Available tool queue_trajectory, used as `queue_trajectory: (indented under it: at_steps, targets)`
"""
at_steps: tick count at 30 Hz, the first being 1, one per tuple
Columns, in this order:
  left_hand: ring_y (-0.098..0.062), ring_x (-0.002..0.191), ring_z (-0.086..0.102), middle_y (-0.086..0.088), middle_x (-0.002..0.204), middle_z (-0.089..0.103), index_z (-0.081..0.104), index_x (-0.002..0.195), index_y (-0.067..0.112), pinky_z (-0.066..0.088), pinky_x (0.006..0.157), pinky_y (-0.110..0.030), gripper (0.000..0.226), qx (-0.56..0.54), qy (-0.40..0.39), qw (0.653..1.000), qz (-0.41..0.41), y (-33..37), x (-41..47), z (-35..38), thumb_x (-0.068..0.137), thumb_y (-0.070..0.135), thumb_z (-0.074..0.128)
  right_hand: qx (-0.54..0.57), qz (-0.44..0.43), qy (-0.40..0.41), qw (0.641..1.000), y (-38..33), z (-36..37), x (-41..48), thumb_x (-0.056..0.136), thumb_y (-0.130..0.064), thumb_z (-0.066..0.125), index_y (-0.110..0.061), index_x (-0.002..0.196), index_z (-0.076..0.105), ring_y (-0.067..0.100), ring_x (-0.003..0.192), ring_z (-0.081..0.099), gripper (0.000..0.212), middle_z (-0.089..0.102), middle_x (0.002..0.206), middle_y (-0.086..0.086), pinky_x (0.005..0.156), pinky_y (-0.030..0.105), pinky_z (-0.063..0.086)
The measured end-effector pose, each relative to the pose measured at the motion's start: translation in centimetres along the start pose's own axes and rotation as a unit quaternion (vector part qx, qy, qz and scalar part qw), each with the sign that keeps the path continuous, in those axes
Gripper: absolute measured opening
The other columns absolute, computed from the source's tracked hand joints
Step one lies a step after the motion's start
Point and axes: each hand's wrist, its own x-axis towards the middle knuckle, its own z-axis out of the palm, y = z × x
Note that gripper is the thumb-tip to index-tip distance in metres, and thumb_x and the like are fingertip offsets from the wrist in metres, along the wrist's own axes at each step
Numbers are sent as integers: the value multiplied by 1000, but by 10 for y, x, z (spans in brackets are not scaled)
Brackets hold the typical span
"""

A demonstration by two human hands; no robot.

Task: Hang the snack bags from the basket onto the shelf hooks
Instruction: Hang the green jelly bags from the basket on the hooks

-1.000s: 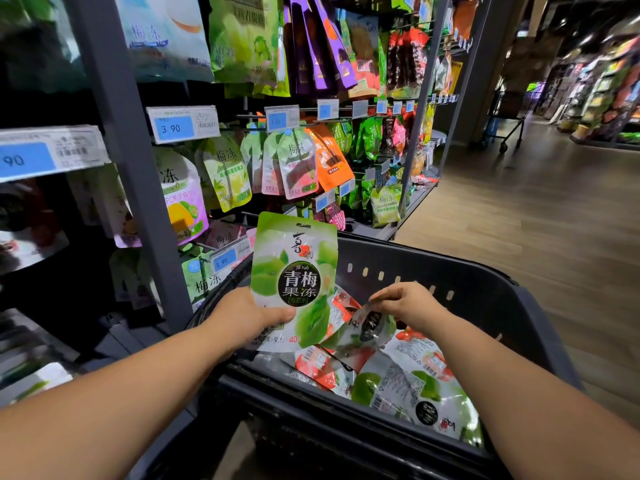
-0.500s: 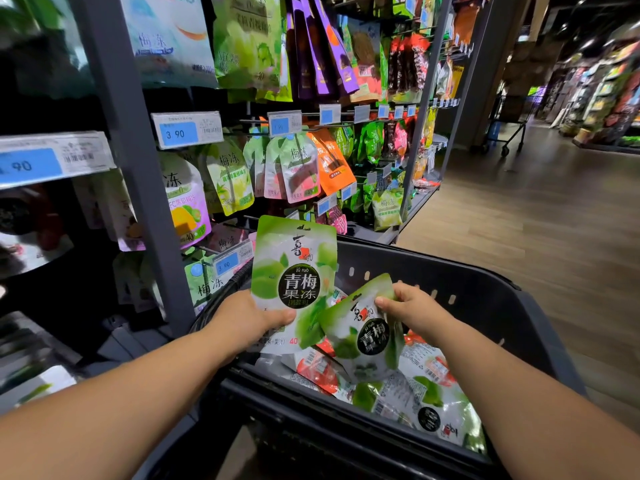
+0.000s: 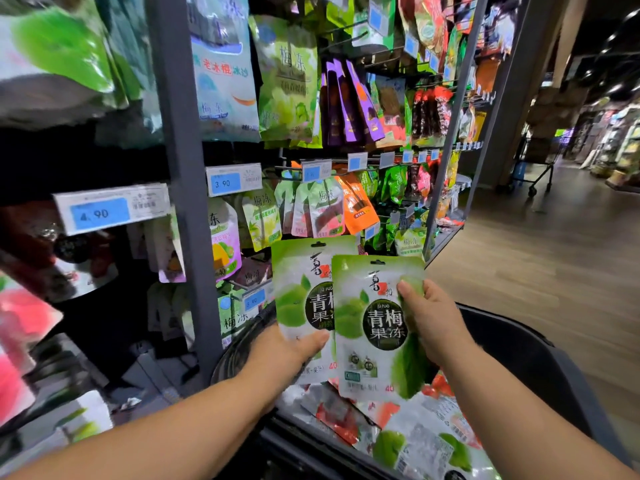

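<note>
Two green bags up above the basket (image 3: 519, 344): left hand (image 3: 287, 351) thumb-pinching the rear green bag (image 3: 301, 278) low down, right hand (image 3: 433, 323) curled round the front green bag (image 3: 370, 327), so I'd line up both hang holes (image 3: 377, 262) before threading a shelf hook (image 3: 346, 39).

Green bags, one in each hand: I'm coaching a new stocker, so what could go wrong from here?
1. Both hands are full: the left hand grips the left bag, the right hand the right bag, so nothing is free to steady a hook.
2. The right bag overlaps the left one; threading one may snag the other.
3. A slip would likely drop a bag into the basket.
</note>
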Motion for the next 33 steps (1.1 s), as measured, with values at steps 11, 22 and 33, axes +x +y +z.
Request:
queue_trajectory:
  at_steps: [11, 22, 33]
  targets:
    - [-14, 100, 71, 8, 100, 77, 73, 101, 22, 50, 101, -42, 47, -102, -32, 994, 22, 15, -28, -5, 60, 43, 82, -74, -7, 69, 995, -27, 34, -23, 84, -44, 62, -7, 86, 66, 36, 89, 68, 37, 73, 85, 12, 84, 54, 53]
    - [-11, 82, 71, 9, 81, 76, 73, 89, 16, 54, 80, -27, 19, -111, 54, 992, 39, 29, -35, -32, 75, 20, 85, 28, -35, -125, 991, -53, 45, -51, 81, -29, 80, -32, 121, 56, 11, 99, 71, 46, 73, 110, -6, 88, 37, 55]
    - [-28, 92, 74, -6, 94, 77, 74, 100, 10, 55, 92, -52, 33, -168, 88, 980, 59, 79, -30, -72, 72, 22, 87, 114, 9, -203, 972, -56, 74, -63, 42, -26, 101, -19, 123, 57, 32, 102, 70, 92, 74, 108, 8, 94, 50, 52]
